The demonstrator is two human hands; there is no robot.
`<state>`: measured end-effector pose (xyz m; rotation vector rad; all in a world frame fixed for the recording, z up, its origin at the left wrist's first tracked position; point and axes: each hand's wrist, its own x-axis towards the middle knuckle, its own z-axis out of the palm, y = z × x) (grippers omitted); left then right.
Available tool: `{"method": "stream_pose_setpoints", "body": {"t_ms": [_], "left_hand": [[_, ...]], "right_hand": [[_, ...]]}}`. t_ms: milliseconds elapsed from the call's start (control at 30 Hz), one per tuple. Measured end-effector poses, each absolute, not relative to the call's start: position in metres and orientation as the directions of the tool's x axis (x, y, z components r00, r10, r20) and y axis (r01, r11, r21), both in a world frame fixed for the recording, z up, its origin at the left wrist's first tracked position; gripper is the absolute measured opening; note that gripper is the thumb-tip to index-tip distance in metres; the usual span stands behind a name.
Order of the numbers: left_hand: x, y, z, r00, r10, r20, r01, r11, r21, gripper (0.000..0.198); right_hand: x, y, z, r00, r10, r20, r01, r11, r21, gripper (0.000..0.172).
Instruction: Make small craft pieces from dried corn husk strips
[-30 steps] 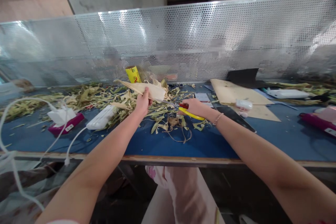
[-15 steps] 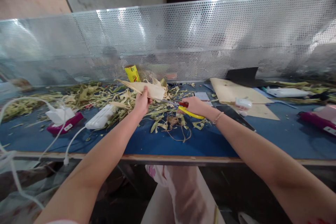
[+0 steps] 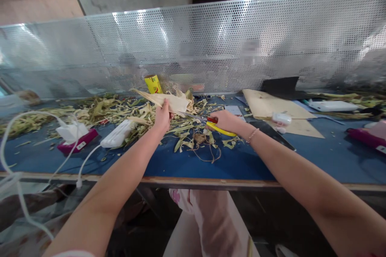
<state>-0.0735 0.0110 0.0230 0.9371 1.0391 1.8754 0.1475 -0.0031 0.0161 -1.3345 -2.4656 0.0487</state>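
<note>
One pale husk I pinch with my left hand, presumably to steady it near the scissors gripped in my curled right hand.

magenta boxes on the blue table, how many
2: the left magenta box, left of the left hand, and the right magenta box, cut off by the picture's edge. Some may be hidden.

One pair of scissors has one right hand on its handles, with one left hand and one large pale husk by its blades. Left of the scissors are one yellow tube and one white power strip, while two magenta boxes lie well to either side of them. The dry scraps around the scissors are too many to count.
</note>
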Motion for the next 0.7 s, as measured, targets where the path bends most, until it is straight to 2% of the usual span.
{"method": "stream_pose_setpoints", "body": {"t_ms": [200,367,500,700], "left_hand": [[-0.081,0.016,0.022,-0.496,0.828,0.262,-0.214,-0.409,0.887,0.029],[-0.084,0.020,0.021,-0.516,0.801,0.303,-0.181,-0.447,0.876,0.029],[-0.083,0.020,0.021,-0.489,0.808,0.329,-0.199,-0.471,0.860,0.031],[-0.080,0.020,0.019,-0.405,0.827,0.389,-0.218,-0.501,0.838,0.036]], "right_hand": [[0.154,0.003,0.007,-0.507,0.832,0.226,0.812,0.549,-0.197,0.043],[0.158,0.001,0.008,-0.565,0.815,0.127,0.757,0.573,-0.313,0.044],[0.157,0.000,0.012,-0.593,0.801,0.083,0.737,0.582,-0.345,0.045],[0.154,-0.003,0.017,-0.609,0.787,0.099,0.723,0.602,-0.340,0.045]]}}
